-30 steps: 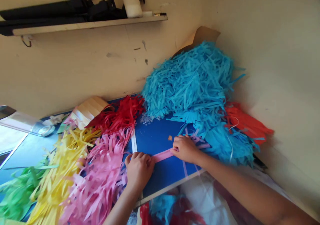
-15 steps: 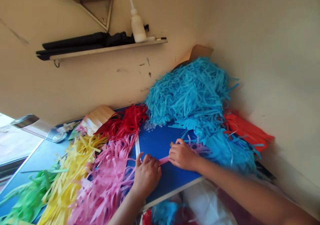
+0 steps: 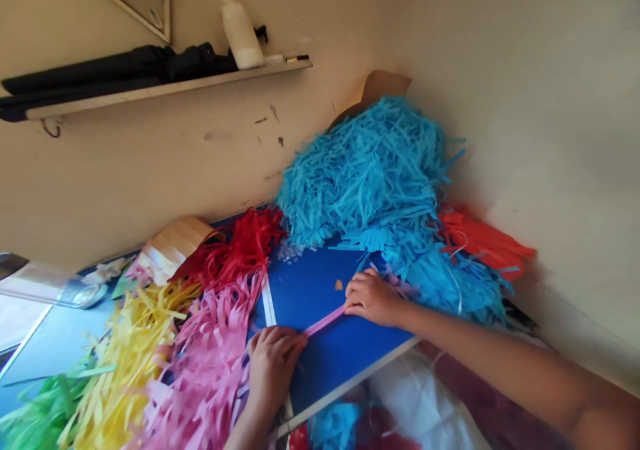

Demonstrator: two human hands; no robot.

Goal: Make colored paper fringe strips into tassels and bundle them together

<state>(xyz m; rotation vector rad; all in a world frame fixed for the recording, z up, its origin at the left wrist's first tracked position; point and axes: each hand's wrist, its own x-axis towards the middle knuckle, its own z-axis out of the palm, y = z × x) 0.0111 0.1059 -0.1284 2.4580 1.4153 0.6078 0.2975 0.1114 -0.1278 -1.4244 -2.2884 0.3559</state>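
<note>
Between my two hands a narrow pink paper strip (image 3: 325, 321) stretches low over the blue tabletop (image 3: 320, 363). My left hand (image 3: 275, 357) is closed on its near-left end, thumb and fingers together. On the other end, my right hand (image 3: 373, 297) has its fingers closed too. Some light purple fringe (image 3: 400, 283) shows just behind the right hand. Left of my left hand lies a heap of pink paper fringe (image 3: 210, 363). The large blue fringe pile (image 3: 365, 170) rises beyond my right hand.
Yellow fringe (image 3: 125, 357), green fringe (image 3: 45, 410) and red fringe (image 3: 240, 247) lie to the left. Orange-red paper (image 3: 487, 240) is at the right by the wall. A clear jar (image 3: 50, 283) lies at the left. A shelf (image 3: 175, 90) carries a white bottle (image 3: 243, 33).
My left hand's fingers have come down together on the strip, and more of it shows between my hands. The view has shifted, so the shelf sits further up and left.
</note>
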